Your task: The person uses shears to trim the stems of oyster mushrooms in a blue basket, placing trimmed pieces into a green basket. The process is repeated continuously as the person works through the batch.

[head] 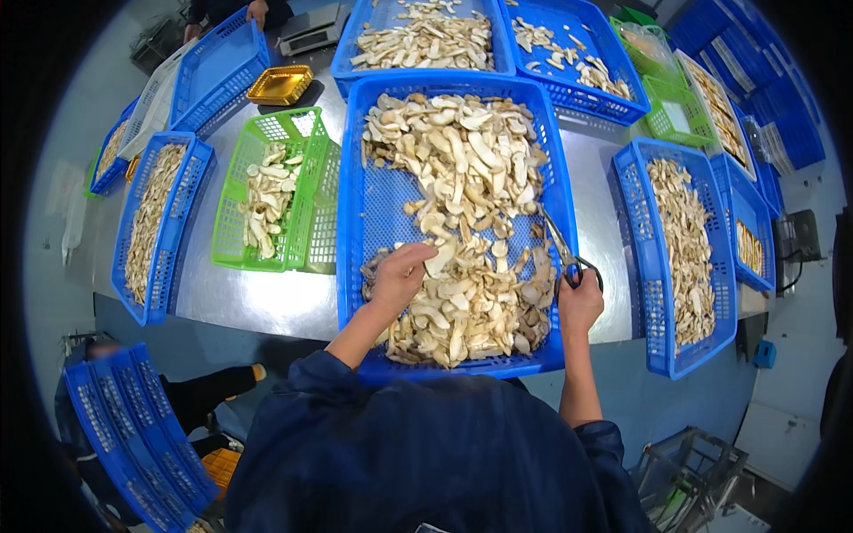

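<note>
Before me a large blue plastic crate [383, 200] holds many pale sliced mushrooms [460, 146]. My left hand [398, 276] is over the near half of the crate, a mushroom slice [440, 258] pinched between thumb and fingers. At the crate's right wall, my right hand [580, 303] grips the black handles of a pair of scissors [565, 250]. Their blades point away from me, over the mushrooms, and seem nearly closed. Darker mushroom pieces [536, 293] lie along the near right side.
To the left stand a green basket [310, 193] of larger slices and a gold tray [280, 85]. Blue crates of mushrooms flank me on the left [160, 266] and right [723, 320]. A person carries stacked blue crates [136, 426] behind my left; another person's hand [257, 12] touches a crate.
</note>
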{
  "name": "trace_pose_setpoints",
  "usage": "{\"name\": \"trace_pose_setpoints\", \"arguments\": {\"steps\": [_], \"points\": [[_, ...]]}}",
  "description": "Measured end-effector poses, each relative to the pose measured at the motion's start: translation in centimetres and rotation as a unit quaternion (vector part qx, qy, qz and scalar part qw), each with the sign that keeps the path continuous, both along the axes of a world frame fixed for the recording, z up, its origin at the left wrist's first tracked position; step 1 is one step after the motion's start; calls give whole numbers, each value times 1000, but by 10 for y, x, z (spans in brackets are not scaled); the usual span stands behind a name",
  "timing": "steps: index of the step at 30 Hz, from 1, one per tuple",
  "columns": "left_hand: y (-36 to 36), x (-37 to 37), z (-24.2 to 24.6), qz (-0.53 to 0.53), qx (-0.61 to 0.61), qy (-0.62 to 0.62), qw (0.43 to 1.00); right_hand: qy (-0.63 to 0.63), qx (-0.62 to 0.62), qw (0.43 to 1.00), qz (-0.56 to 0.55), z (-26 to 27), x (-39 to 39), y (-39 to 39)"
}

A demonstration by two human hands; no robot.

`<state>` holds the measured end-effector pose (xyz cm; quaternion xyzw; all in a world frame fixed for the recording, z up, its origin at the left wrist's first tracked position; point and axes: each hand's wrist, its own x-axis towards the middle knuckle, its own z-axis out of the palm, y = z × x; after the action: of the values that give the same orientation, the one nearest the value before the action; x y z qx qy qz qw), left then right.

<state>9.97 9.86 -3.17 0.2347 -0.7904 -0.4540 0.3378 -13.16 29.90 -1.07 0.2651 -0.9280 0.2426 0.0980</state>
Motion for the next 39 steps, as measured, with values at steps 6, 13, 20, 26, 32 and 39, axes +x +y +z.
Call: {"name": "trace_pose_setpoints", "arguments": {"steps": [6,13,20,26,32,39], "points": [[3,22,-12,149,104,-165,969,-9,-6,1000,-4,1,1,2],[31,18,-10,96,-68,-296,948,113,-98,988,40,29,13,-8],[18,20,-25,98,280,-145,944,-271,-24,955,119,47,57,-16],[-26,25,18,-4,109,-321,941,-213,-47,971,99,44,57,-5],[-55,-67,-61,229,-112,-225,940,-31,-11,998,46,47,27,-11],[-1,-32,-7,-85,19,-313,946,-42,-6,999,-22,11,3,7]]}}
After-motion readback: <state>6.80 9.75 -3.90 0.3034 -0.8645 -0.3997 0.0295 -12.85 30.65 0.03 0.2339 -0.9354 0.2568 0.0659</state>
